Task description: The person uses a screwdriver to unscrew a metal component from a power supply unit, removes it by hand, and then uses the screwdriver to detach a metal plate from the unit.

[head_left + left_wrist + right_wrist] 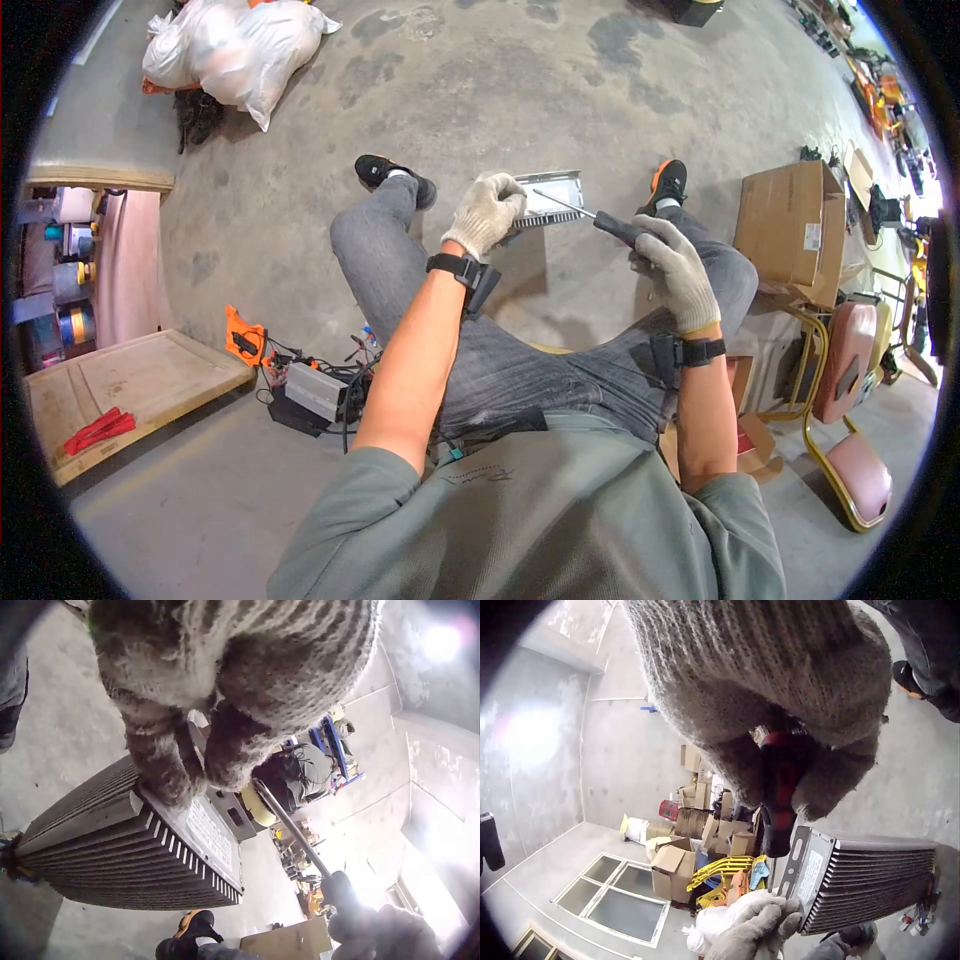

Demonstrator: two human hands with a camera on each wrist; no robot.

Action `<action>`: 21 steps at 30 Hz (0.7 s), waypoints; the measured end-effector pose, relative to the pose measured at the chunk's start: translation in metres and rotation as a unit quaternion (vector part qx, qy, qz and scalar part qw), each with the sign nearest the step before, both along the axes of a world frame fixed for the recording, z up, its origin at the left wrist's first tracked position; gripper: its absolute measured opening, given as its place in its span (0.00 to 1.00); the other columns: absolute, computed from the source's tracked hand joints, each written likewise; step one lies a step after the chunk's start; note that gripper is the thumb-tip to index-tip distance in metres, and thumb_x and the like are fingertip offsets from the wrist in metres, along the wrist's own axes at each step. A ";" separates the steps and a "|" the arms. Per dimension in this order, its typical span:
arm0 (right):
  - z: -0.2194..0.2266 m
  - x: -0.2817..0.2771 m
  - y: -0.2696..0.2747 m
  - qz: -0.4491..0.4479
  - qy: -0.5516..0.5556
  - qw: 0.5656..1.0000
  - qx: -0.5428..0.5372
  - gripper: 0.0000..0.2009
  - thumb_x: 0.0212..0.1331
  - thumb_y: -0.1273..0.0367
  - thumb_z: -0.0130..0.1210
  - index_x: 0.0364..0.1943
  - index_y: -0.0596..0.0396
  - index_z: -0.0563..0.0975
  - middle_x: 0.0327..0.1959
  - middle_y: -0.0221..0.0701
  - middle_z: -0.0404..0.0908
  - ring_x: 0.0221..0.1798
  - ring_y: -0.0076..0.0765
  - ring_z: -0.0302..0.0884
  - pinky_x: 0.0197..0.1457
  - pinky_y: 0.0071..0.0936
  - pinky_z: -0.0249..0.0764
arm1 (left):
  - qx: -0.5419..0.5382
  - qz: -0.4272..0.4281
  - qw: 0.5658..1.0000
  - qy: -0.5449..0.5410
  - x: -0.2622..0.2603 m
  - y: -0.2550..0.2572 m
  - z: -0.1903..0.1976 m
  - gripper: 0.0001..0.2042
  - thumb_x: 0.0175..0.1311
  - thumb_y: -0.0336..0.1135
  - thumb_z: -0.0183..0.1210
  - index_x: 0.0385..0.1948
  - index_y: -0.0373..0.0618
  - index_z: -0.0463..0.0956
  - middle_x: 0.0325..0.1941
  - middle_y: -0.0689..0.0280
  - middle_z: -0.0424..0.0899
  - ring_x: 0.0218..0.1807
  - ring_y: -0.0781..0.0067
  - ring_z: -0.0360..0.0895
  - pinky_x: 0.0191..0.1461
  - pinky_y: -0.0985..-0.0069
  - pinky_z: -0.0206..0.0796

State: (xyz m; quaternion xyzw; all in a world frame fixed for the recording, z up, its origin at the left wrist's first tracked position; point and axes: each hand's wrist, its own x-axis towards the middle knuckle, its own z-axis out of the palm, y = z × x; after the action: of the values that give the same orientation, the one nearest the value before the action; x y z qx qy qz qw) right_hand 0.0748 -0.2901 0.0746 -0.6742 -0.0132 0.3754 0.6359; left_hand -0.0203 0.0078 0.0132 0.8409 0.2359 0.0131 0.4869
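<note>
Both hands wear knitted work gloves. My left hand [487, 213] grips the near end of a silver metal case [556, 186] with its fingers. Rows of cooling fins [112, 859] run along the case, and a white printed label [810, 876] is on its flat end. In my right hand [678, 268] is a screwdriver [617, 229], its black and red handle [780, 799] held in curled fingers. The bare metal shaft [298, 838] points left across the case in the head view. In the left wrist view, its tip ends right by the left fingertips.
Spread legs in grey jeans [385, 245] frame the work. To the right stand a cardboard box [782, 222] and a folding chair [850, 390]. Leftward are a grey device with cables [315, 390] and a wooden platform [190, 375]. White bags [235, 50] lie farther off.
</note>
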 end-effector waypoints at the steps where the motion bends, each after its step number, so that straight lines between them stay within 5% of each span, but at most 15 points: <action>1: -0.001 0.001 -0.001 -0.003 0.002 1.000 0.002 0.21 0.69 0.66 0.61 0.61 0.64 0.78 0.42 0.32 0.83 0.40 0.25 0.81 0.47 0.23 0.79 | 0.017 -0.011 1.000 -0.009 0.000 0.001 -0.004 0.07 0.62 0.32 0.63 0.37 0.39 0.85 0.46 0.52 0.87 0.41 0.60 0.86 0.46 0.65 0.78; 4: -0.001 0.002 0.001 0.001 0.003 1.000 -0.009 0.21 0.69 0.66 0.61 0.61 0.64 0.78 0.41 0.32 0.83 0.40 0.25 0.81 0.47 0.23 0.79 | 0.006 -0.013 1.000 0.007 -0.001 0.003 -0.003 0.11 0.61 0.39 0.63 0.40 0.46 0.87 0.45 0.57 0.89 0.47 0.61 0.86 0.53 0.65 0.75; 21: 0.005 0.002 0.006 0.019 -0.024 0.999 -0.035 0.22 0.64 0.67 0.61 0.60 0.66 0.78 0.40 0.33 0.81 0.40 0.26 0.80 0.48 0.24 0.78 | -0.048 -0.014 0.999 0.013 0.001 0.005 -0.018 0.09 0.63 0.34 0.62 0.40 0.43 0.85 0.39 0.58 0.88 0.42 0.65 0.85 0.49 0.67 0.75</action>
State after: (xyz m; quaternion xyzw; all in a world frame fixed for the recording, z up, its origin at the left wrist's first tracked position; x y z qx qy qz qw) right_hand 0.0770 -0.2842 0.0795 -0.7042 -0.0283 0.3712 0.6045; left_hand -0.0193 0.0131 -0.0051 0.8199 0.2307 -0.0156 0.5237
